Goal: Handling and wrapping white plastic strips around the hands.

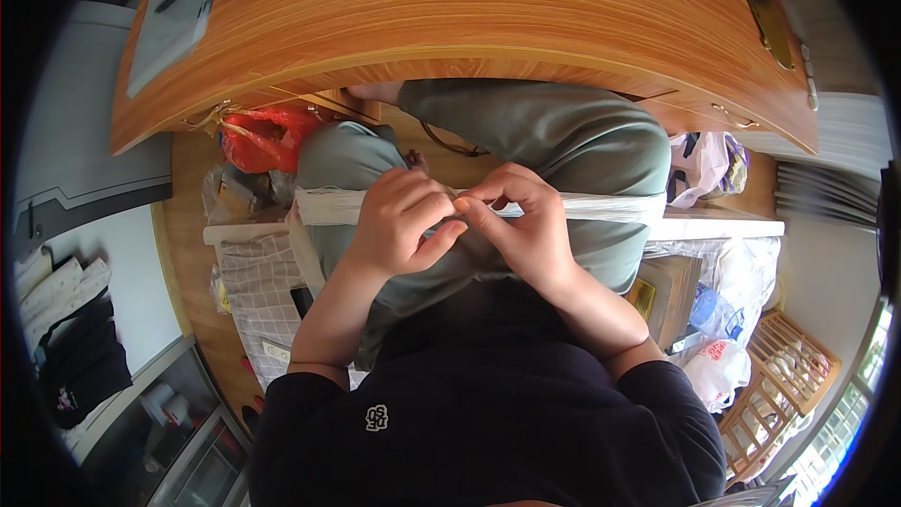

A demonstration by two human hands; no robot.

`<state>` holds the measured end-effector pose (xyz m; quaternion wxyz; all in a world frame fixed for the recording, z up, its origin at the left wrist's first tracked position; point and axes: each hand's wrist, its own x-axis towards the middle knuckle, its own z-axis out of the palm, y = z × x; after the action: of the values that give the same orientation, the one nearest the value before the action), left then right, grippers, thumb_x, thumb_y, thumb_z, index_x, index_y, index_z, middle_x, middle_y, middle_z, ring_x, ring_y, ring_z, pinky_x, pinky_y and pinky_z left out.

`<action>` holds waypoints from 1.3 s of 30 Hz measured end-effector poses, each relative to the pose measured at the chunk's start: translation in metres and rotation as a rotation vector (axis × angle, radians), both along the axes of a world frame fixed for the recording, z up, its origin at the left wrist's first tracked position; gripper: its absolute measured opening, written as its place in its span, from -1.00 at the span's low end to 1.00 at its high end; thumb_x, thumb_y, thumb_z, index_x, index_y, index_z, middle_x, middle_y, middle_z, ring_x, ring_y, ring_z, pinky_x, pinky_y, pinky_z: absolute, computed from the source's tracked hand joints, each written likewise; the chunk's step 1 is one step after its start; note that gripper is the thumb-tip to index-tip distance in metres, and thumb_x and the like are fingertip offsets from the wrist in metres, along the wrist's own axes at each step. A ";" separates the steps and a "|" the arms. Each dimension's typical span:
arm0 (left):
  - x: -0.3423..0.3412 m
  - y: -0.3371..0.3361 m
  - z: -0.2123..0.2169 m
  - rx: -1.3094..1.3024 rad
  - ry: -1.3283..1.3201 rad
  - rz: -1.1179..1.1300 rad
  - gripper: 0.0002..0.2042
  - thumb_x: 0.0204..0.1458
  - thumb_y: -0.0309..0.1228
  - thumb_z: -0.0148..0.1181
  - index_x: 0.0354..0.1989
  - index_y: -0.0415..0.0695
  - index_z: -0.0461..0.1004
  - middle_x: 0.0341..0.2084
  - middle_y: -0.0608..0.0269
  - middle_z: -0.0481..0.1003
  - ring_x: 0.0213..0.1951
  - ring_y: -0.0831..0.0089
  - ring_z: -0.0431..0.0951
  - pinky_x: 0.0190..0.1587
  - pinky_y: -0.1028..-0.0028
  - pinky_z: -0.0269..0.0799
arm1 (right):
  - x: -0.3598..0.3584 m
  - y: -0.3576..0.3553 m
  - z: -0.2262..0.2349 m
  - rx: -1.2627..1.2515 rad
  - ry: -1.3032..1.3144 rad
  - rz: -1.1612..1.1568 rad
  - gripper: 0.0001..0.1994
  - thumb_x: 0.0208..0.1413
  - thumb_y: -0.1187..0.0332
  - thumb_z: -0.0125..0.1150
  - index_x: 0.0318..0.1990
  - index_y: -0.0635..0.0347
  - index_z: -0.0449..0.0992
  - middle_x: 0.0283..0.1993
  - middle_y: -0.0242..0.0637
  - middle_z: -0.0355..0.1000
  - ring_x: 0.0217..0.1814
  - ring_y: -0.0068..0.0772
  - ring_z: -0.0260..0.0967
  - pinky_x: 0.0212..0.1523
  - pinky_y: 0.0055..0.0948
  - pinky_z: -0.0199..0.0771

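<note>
A hank of white thread (612, 208) lies stretched from side to side over my legs, in grey-green trousers (587, 145). Its strands run straight at both ends, while its middle passes behind my hands. My left hand (404, 222) is closed in a pinch in front of the hank, back of the hand upward. From the other side my right hand (522, 222) meets it, thumb and forefinger pressed together. The fingertips of both hands touch or nearly touch. What lies between them is too small and covered to make out.
A wooden desk (488, 14) with drawers stands just ahead, over my knees. At left under it hangs a red plastic bag (263, 138). A checkered cloth (263, 280) covers the seat beside me. Plastic bags (715, 371) and a wooden rack (777, 385) are at right.
</note>
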<state>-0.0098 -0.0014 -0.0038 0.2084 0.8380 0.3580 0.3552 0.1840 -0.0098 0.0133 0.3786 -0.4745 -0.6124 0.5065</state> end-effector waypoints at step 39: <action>0.006 -0.015 0.011 -0.666 -0.363 -0.343 -0.86 0.14 -0.39 0.09 -0.30 -0.21 0.49 -0.39 0.20 0.48 -0.32 0.29 0.47 -0.25 0.40 0.34 | 0.032 0.039 0.034 0.119 0.053 0.622 -0.84 -0.16 0.57 0.34 -0.45 0.24 0.44 -0.40 -0.29 0.42 -0.31 -0.28 0.41 -0.27 -0.41 0.39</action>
<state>-0.0038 -0.0162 0.0073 0.5838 0.6962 0.2658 0.3222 0.2157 0.0292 0.0474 0.2484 -0.2284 -0.7465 0.5735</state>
